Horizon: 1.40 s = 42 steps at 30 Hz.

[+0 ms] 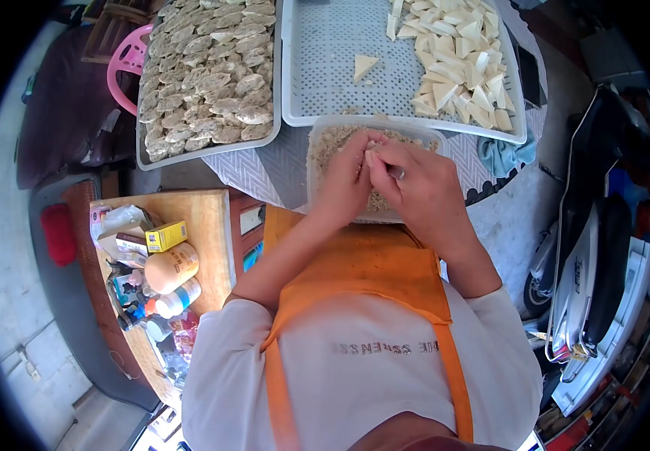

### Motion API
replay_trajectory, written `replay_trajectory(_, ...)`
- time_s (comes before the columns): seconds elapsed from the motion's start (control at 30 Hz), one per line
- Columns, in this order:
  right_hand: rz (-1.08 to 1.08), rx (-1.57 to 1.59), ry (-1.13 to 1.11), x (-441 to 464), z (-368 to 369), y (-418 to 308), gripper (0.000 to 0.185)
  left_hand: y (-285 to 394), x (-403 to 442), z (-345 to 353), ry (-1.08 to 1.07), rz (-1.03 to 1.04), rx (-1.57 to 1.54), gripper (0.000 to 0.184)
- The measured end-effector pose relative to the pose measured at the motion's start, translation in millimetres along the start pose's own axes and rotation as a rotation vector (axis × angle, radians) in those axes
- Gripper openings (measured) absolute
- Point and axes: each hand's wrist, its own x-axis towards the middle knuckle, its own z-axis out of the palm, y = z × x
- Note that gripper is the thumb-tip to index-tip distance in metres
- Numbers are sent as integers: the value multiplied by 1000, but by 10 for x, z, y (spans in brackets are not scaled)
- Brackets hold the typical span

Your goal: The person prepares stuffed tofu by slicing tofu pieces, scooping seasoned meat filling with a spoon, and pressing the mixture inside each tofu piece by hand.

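A plastic tub (431, 137) of crumbly, pale brown filling (330, 143) sits at the near edge of the cloth-covered counter (250, 165), right before the person's orange apron (366, 267). Over it the left hand (346, 177) and right hand (419, 177) meet at the fingertips, hiding its middle. The right hand is closed around a shiny metal tool (397, 172), mostly hidden; the left is curled narrow, and whether it holds anything I cannot tell.

Just beyond the tub lies a perforated white tray (325, 68), with pale wedge-cut pieces (464, 64) heaped at its right and a lone triangle (365, 66) near its middle. To the left, a second tray (277, 113) is packed with rows of mottled pieces (212, 71). A teal cloth (505, 152) is bunched by the perforated tray's near right corner. Farther left, a wooden side table (208, 218) carries a yellow box (167, 236) and a peach-coloured jar (172, 268).
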Motion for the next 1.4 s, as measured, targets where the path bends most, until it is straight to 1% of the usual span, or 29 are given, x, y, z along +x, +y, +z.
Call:
replay_trajectory(0.03,-32,1,35,-10,-27,-26,10,9,3,-14,27,48,92,20)
replay_trajectory(0.1,-105,7,96,-54,-98,-73,8,-45,14,-83,22,19,196,19)
replay_trajectory(0.13,-94,16,158,-72,-133,-40,8,-75,9,-116,23,1,247,20)
replay_trajectory(0.2,-71,32,292,-110,-218,49,10,-105,4,-163,-8,-174,-86,20)
replay_trajectory(0.23,49,38,253,-116,-220,87,10,-110,4,-178,-29,-259,-254,21)
replay_trajectory(0.3,288,38,173,-135,-181,196,10,-72,5,-193,-46,-304,-336,19)
replay_trajectory(0.33,376,72,113,-157,-148,242,16,-58,16,-193,-53,-323,-378,19)
replay_trajectory(0.43,449,200,-88,-295,92,494,23,-124,40,-185,8,-334,-581,22)
replay_trajectory(0.47,466,151,-173,-303,138,475,27,-115,41,-183,32,-353,-612,22)
replay_trajectory(0.53,466,267,-222,-337,229,450,25,-73,58,-185,79,-393,-673,24)
replay_trajectory(0.57,467,326,-245,-360,260,442,24,-67,67,-204,95,-437,-750,24)
replay_trajectory(0.6,577,455,-187,-390,265,439,26,-64,77,-228,112,-481,-828,25)
replay_trajectory(0.63,614,511,-151,-387,224,449,26,-65,79,-246,129,-523,-907,25)
replay_trajectory(0.7,687,618,-77,-375,79,499,27,-97,65,-260,126,-477,-871,24)
replay_trajectory(0.73,641,656,-21,-392,38,557,28,-124,57,-263,124,-453,-855,24)
replay_trajectory(0.83,584,760,102,-376,-130,598,27,-221,43,-259,-2,-341,-715,23)
replay_trajectory(0.97,555,755,204,-355,-188,550,28,-63,66,-225,27,-384,-665,22)
replay_trajectory(1.03,538,764,216,-354,-165,528,27,-47,61,-226,38,-369,-673,21)
replay_trajectory(1.13,508,686,192,-357,-111,497,27,-185,34,-263,-63,-310,-521,20)
replay_trajectory(1.23,486,643,181,-359,-84,471,27,-219,4,-236,-43,-348,-617,18)
replay_trajectory(1.33,475,648,199,-373,-104,472,27,-134,15,-243,-20,-392,-549,24)
replay_trajectory(1.4,471,662,211,-390,-110,478,27,-135,24,-252,-18,-363,-498,28)
